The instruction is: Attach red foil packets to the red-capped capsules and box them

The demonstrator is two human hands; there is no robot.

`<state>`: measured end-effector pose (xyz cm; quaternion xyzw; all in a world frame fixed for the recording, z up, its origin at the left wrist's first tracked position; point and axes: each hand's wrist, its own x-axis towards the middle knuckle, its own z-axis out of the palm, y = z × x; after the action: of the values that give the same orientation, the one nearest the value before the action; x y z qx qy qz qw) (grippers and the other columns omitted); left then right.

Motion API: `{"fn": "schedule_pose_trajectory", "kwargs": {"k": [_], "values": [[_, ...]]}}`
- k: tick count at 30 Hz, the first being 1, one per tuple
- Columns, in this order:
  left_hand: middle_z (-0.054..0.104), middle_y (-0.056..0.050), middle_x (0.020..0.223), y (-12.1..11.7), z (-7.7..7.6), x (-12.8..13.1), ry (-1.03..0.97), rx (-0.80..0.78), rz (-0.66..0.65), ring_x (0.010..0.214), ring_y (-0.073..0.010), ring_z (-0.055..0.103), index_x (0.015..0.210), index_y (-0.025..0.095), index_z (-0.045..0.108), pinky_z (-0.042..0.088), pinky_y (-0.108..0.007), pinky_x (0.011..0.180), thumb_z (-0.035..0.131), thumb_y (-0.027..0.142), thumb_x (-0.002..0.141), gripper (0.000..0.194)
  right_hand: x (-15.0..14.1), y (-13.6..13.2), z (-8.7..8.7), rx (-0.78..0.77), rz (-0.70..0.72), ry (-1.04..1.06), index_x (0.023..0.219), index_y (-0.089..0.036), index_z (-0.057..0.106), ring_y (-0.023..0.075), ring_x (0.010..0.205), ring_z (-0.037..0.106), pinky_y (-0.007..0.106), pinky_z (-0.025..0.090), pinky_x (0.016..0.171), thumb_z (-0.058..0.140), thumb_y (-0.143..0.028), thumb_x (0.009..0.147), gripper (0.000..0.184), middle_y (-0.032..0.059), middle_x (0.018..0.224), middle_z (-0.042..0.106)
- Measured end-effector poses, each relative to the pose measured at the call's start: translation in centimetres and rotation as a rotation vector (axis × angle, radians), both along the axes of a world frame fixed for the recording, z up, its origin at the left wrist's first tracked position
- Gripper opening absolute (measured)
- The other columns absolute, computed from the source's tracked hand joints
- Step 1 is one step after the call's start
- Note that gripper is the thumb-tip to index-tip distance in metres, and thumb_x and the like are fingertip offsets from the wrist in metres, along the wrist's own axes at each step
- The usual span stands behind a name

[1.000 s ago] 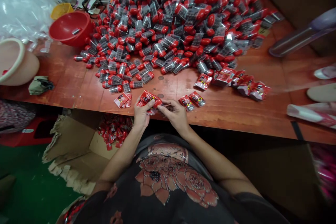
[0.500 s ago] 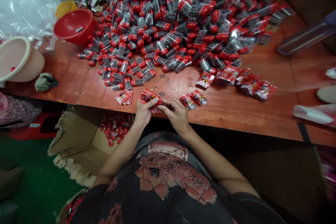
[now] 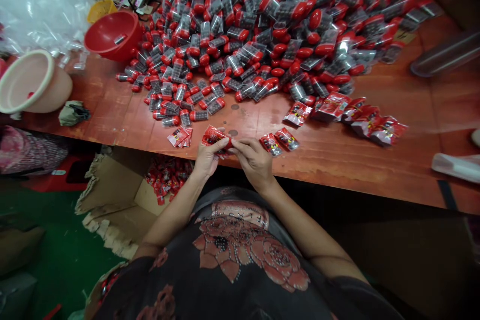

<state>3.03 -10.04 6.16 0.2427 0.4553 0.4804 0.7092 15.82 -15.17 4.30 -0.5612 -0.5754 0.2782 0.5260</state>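
Your left hand (image 3: 207,161) pinches a red printed packet (image 3: 212,136) at the near edge of the reddish table (image 3: 337,165); your right hand (image 3: 258,164) closes thumb and fingers on its right end. Two small packets (image 3: 287,139) lie just right; red-ended tubes (image 3: 243,55) heap beyond.

The person is wearing a charcoal-black short-sleeved top (image 3: 225,305). Across its front, dusty-pink roses (image 3: 281,260) are spreading, with tiny pale studs glinting on the petals. Around those roses, a pinkish lettered panel (image 3: 242,212) is sitting at 12 o'clock and a smaller matching blossom (image 3: 165,302) is showing at 8. Dark sleeves (image 3: 352,295) are leaving both forearms (image 3: 307,235) bare.
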Motion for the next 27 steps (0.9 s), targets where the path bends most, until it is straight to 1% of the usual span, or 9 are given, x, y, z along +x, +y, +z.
{"fn": "schedule_pose_trajectory", "kwargs": {"k": [2, 5, 7, 9, 11, 13, 16, 23, 27], "values": [[0.073, 0.000, 0.079, -0.01, 0.05, 0.08, 0.015, 0.028, -0.011, 0.068, -0.0137, 0.068, 0.092, 0.019, 0.068, 0.053, -0.023, 0.066, 0.084, 0.018, 0.056, 0.040, -0.17, 0.09, 0.06, -0.045, -0.029, 0.111, 0.102, -0.031, 0.071, 0.0198, 0.092, 0.065, 0.038, 0.054, 0.084, 0.064, -0.033, 0.086, 0.018, 0.0032, 0.099, 0.069], [0.073, -0.001, 0.082, 0.00, 0.08, 0.18, 0.042, 0.065, -0.019, 0.073, -0.0143, 0.069, 0.091, 0.019, 0.069, 0.054, -0.024, 0.073, 0.084, 0.019, 0.057, 0.037, -0.48, 0.21, -0.02, -0.131, -0.062, 0.342, 0.103, -0.027, 0.067, 0.0190, 0.086, 0.066, 0.036, 0.056, 0.079, 0.068, -0.036, 0.081, 0.024, 0.0024, 0.095, 0.069], [0.073, 0.000, 0.080, 0.08, 0.05, 0.23, 0.034, 0.074, 0.010, 0.073, -0.0138, 0.069, 0.088, 0.018, 0.069, 0.053, -0.024, 0.074, 0.083, 0.018, 0.057, 0.034, -0.50, 0.22, -0.09, -0.145, -0.054, 0.375, 0.105, -0.027, 0.066, 0.0190, 0.087, 0.065, 0.036, 0.056, 0.080, 0.070, -0.037, 0.080, 0.027, 0.0024, 0.095, 0.067], [0.072, 0.001, 0.077, 0.23, 0.03, 0.24, -0.004, 0.076, 0.061, 0.070, -0.0124, 0.068, 0.086, 0.018, 0.069, 0.053, -0.023, 0.073, 0.083, 0.017, 0.057, 0.032, -0.30, 0.16, -0.10, -0.120, -0.018, 0.279, 0.106, -0.028, 0.068, 0.0193, 0.092, 0.063, 0.036, 0.055, 0.082, 0.070, -0.035, 0.080, 0.027, 0.0028, 0.098, 0.065], [0.071, 0.002, 0.074, 0.37, 0.06, 0.23, -0.050, 0.063, 0.094, 0.068, -0.0121, 0.068, 0.086, 0.018, 0.068, 0.052, -0.023, 0.072, 0.082, 0.015, 0.058, 0.031, 0.00, 0.04, -0.05, -0.082, 0.031, 0.174, 0.111, -0.031, 0.067, 0.0186, 0.092, 0.061, 0.035, 0.055, 0.080, 0.068, -0.032, 0.083, 0.028, 0.0028, 0.099, 0.061], [0.071, 0.002, 0.074, 0.42, 0.16, 0.21, -0.081, 0.033, 0.094, 0.068, -0.0130, 0.068, 0.086, 0.018, 0.068, 0.052, -0.024, 0.071, 0.080, 0.014, 0.059, 0.029, 0.23, -0.11, -0.03, -0.045, 0.057, 0.108, 0.118, -0.035, 0.065, 0.0177, 0.089, 0.060, 0.034, 0.055, 0.074, 0.063, -0.029, 0.086, 0.032, 0.0026, 0.097, 0.058], [0.072, 0.001, 0.074, 0.34, 0.41, 0.25, -0.108, -0.025, 0.073, 0.067, -0.0142, 0.068, 0.084, 0.018, 0.068, 0.052, -0.025, 0.068, 0.077, 0.015, 0.062, 0.024, 0.19, -0.32, -0.09, 0.039, 0.035, -0.013, 0.121, -0.037, 0.063, 0.0175, 0.085, 0.060, 0.034, 0.056, 0.072, 0.061, -0.026, 0.088, 0.035, 0.0030, 0.094, 0.058], [0.072, -0.001, 0.072, 0.15, 0.72, 0.49, -0.177, -0.113, 0.113, 0.067, -0.0125, 0.067, 0.071, 0.015, 0.068, 0.051, -0.025, 0.075, 0.073, 0.015, 0.066, 0.007, -0.60, -0.73, -0.22, 0.281, -0.054, -0.325, 0.122, -0.025, 0.062, 0.0155, 0.074, 0.061, 0.028, 0.055, 0.064, 0.062, -0.020, 0.086, 0.036, 0.0052, 0.088, 0.062], [0.072, -0.001, 0.071, 0.05, 0.75, 0.43, -0.213, -0.130, 0.089, 0.066, -0.0127, 0.067, 0.069, 0.015, 0.068, 0.052, -0.026, 0.074, 0.073, 0.017, 0.067, 0.006, -0.60, -0.66, 0.16, 0.324, -0.045, -0.347, 0.122, -0.023, 0.061, 0.0153, 0.072, 0.061, 0.028, 0.055, 0.062, 0.062, -0.018, 0.086, 0.036, 0.0053, 0.087, 0.062]]}}
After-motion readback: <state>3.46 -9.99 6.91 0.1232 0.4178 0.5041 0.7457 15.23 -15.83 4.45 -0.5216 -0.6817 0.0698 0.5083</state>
